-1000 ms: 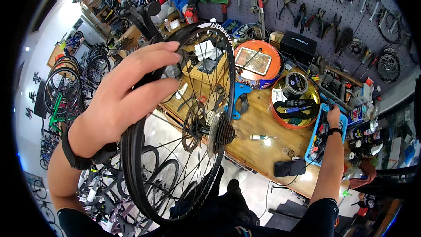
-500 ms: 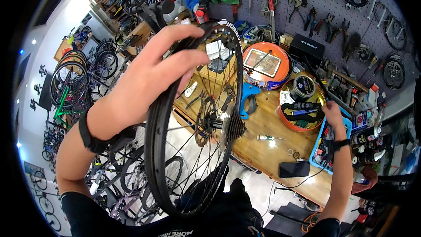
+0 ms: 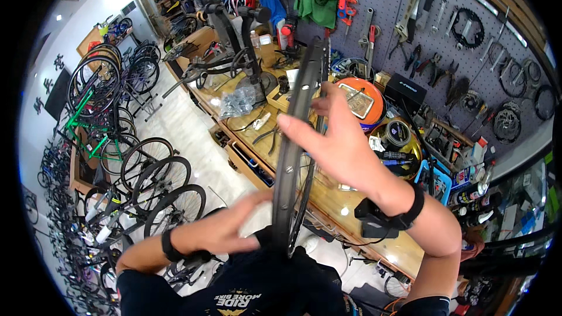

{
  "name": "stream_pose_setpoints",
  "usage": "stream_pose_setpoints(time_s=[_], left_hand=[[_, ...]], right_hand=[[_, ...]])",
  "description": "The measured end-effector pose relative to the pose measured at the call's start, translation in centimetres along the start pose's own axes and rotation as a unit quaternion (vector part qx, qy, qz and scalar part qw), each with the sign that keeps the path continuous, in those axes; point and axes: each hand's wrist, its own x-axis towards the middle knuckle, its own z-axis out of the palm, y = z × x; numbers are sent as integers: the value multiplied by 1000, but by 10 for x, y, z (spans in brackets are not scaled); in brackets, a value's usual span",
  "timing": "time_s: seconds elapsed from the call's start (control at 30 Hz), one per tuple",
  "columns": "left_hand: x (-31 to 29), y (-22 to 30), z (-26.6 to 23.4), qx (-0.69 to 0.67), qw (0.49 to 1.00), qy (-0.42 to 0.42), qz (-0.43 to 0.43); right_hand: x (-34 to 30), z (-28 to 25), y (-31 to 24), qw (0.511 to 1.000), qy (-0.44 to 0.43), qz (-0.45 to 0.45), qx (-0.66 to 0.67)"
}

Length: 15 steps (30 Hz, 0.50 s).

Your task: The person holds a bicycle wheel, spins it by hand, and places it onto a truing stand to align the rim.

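A black bicycle wheel rim [image 3: 291,158] stands upright in front of me, seen nearly edge-on, its lower end close to my torso. Across its upper part reaches my right hand [image 3: 339,140]; the thumb lies over the rim and the fingers curl in on the far side, gripping it. My left hand [image 3: 231,225], blurred, is at the lower left of the rim with fingers stretched toward it and the thumb apart. Whether the left fingertips touch the rim is unclear. The hub and sprockets are hidden behind the rim and my right hand.
Behind the wheel runs a wooden workbench [image 3: 328,199] with an orange round tin [image 3: 369,95], a blue tray [image 3: 443,186], pliers [image 3: 269,134] and a plastic bag [image 3: 237,102]. A black repair stand [image 3: 249,52] rises at the back. Tools hang on the pegboard [image 3: 404,0]; bicycles [image 3: 158,187] stand at left.
My right hand has moved from the tray and tin to the wheel. The left hand has dropped from the upper rim to its lower left. The wheel has turned edge-on, and the view has shifted.
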Motion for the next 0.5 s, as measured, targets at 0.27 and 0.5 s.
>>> stream_pose_setpoints(time_s=[0.27, 0.5], left_hand=[[1, -44, 26, 140, 979, -44, 141], [-13, -95, -52, 19, 984, -124, 127]], right_hand=[[62, 6, -12, 980, 35, 177, 80], [86, 42, -41, 971, 94, 207, 77]])
